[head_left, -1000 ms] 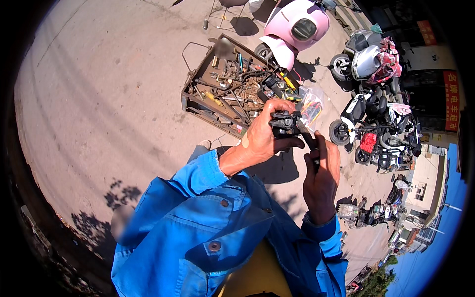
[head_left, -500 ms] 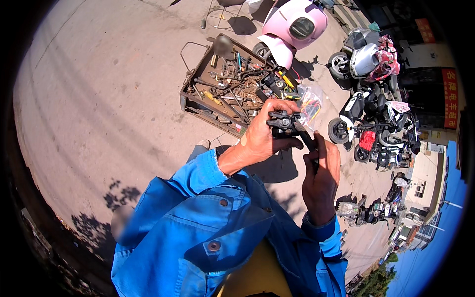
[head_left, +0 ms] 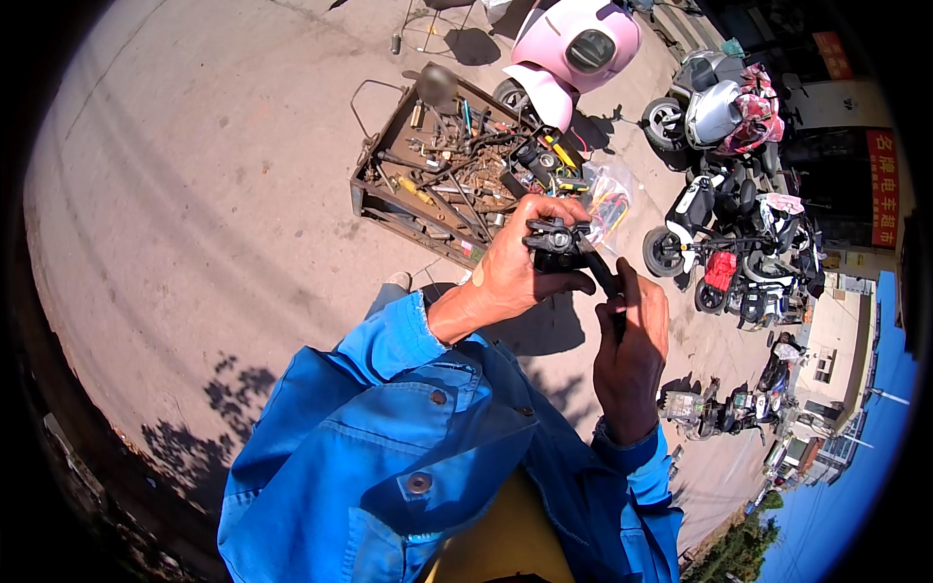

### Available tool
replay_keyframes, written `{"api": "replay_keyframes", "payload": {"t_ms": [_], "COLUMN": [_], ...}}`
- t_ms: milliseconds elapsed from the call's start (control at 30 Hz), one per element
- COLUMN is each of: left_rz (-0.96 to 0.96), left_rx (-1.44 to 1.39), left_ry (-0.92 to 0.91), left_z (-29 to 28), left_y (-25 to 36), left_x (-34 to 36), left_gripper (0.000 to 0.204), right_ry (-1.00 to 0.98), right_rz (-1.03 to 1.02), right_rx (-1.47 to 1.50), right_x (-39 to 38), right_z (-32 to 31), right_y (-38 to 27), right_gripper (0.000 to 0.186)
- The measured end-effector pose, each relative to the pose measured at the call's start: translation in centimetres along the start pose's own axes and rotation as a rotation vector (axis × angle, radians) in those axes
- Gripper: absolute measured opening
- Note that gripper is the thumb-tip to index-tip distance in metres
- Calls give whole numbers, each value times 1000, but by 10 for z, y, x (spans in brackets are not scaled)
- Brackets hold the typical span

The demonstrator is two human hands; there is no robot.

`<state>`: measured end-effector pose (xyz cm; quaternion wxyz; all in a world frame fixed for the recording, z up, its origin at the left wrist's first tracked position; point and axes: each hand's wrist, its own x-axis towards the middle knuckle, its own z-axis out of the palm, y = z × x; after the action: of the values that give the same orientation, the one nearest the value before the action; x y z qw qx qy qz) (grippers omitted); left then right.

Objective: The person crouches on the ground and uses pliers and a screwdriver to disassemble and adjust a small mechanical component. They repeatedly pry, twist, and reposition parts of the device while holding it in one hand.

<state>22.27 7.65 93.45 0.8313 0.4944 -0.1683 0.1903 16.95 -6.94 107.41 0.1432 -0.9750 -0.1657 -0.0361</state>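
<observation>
Head view: little has changed since the earlier frame. The left hand [head_left: 510, 272] still grips a black part [head_left: 554, 243] at chest height, and the right hand [head_left: 632, 355] still pinches a dark tool [head_left: 604, 277] touching it. Beyond them a tray [head_left: 374, 189] of rusty tools lies on the ground, a plastic bag [head_left: 607, 199] and pink scooter [head_left: 573, 49] beside it; nothing blocks the hands.

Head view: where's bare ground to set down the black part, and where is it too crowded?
Bare pavement lies left of the tool tray, and a shaded strip sits beneath the hands. The tray is packed; parked scooters crowd the right.
</observation>
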Motion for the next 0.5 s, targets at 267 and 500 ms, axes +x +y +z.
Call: {"api": "replay_keyframes", "payload": {"t_ms": [267, 500], "left_rz": [-93, -38], "left_rx": [34, -60], "left_ry": [25, 76], "left_z": [-5, -12], "left_y": [-4, -25], "left_x": [-7, -17], "left_gripper": [76, 81], "right_ry": [-4, -99], "right_rz": [-73, -39], "right_rx": [-17, 20], "right_x": [4, 14], "right_z": [9, 17], "right_y": [7, 7], "right_gripper": [64, 63]}}
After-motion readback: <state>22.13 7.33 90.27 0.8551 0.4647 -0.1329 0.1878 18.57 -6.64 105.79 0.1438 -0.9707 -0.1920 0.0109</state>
